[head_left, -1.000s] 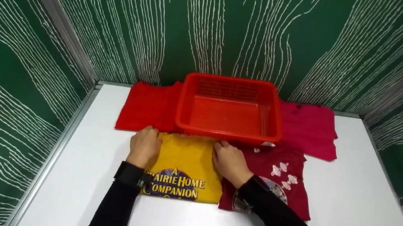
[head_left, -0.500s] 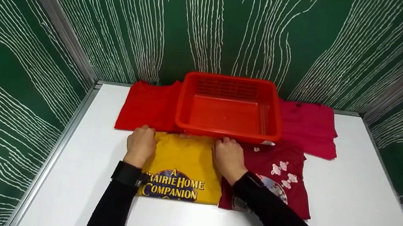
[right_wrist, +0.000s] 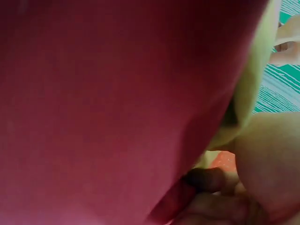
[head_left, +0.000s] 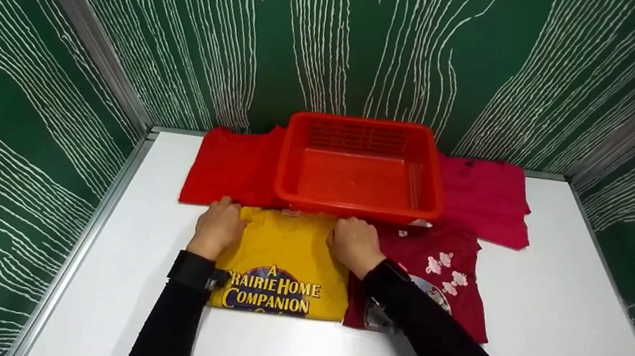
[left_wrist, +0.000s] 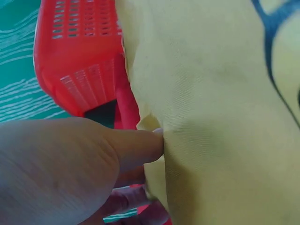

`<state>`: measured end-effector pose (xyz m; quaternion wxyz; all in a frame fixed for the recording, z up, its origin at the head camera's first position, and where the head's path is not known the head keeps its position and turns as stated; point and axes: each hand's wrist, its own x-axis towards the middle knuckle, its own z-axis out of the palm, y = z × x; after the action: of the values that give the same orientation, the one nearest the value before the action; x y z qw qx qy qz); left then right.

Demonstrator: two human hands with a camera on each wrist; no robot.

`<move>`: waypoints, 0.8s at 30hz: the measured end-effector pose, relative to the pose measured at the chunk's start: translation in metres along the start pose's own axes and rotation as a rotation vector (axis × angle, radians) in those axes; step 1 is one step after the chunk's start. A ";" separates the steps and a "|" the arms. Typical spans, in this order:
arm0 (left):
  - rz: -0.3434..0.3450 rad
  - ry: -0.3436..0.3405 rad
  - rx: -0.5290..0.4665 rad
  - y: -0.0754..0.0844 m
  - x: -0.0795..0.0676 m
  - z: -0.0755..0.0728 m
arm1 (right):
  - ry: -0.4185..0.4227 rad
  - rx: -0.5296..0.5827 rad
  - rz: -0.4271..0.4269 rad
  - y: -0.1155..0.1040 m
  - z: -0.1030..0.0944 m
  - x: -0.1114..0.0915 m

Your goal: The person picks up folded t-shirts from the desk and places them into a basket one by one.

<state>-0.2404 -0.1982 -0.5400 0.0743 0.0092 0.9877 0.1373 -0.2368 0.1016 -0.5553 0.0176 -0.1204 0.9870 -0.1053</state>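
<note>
A folded yellow T-shirt (head_left: pixel 286 239) with "A Prairie Home Companion" printed on it lies flat in front of the red basket. My left hand (head_left: pixel 218 228) pinches its left edge near the upper corner; in the left wrist view the thumb (left_wrist: pixel 140 146) presses on the yellow cloth. At the upper right corner, my right hand (head_left: pixel 355 244) holds the shirt with curled fingers, which are partly hidden in the right wrist view. A folded maroon T-shirt (head_left: pixel 465 311) with pale flower shapes lies under and beside my right hand and sleeve.
The red plastic basket (head_left: pixel 350 208) stands behind the shirts against the green, white-streaked wall (head_left: pixel 361 41). Folded red cloth (head_left: pixel 230 169) lies to its left, folded magenta cloth (head_left: pixel 486 201) to its right. White tabletop (head_left: pixel 276 350) shows in front and at both sides.
Both hands have shifted slightly left, the left one more. The yellow shirt's left edge has moved left with it, and more of the print now shows. The basket and other clothes stay put.
</note>
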 end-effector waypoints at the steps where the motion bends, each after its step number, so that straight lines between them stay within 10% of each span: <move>1: 0.004 0.001 -0.012 0.000 0.000 0.000 | 0.002 0.003 -0.021 0.000 0.000 0.001; 15: 0.014 0.204 -0.123 0.000 -0.022 -0.014 | 0.407 0.162 -0.348 0.005 -0.017 -0.031; 24: 0.176 0.297 -0.076 0.014 -0.046 -0.056 | 0.356 0.319 -0.290 0.010 -0.051 -0.039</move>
<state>-0.2033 -0.2020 -0.4764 -0.0842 0.0724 0.9774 0.1801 -0.2045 0.1313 -0.5075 -0.1526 -0.2360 0.9179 -0.2803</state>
